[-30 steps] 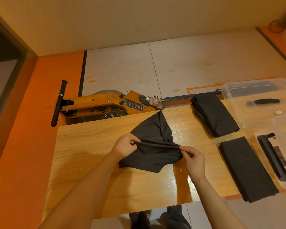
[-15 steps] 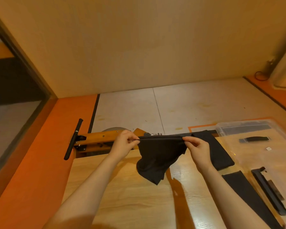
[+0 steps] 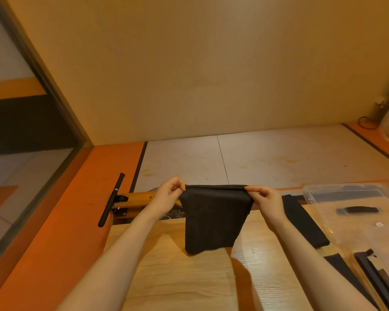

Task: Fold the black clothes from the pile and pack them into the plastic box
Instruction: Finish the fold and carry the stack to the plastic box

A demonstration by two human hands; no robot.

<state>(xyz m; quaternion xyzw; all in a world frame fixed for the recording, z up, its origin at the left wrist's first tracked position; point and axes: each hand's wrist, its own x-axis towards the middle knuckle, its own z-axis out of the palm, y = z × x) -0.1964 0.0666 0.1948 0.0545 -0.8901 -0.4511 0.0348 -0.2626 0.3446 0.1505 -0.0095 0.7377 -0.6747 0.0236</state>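
The held black cloth point(image 3: 213, 218) hid part of the wooden machine point(image 3: 135, 198) behind the table point(image 3: 166, 277). The plastic box point(image 3: 355, 212) and a second folded cloth point(image 3: 344, 272) were cut by the right edge.

Bare table point(image 3: 171, 277); plastic box point(image 3: 346, 194) rightward

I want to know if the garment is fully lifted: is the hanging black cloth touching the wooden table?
Cannot tell. In the head view the black cloth, pinched by both hands, hangs with its bottom edge overlapping the table; no gap or contact is plain.
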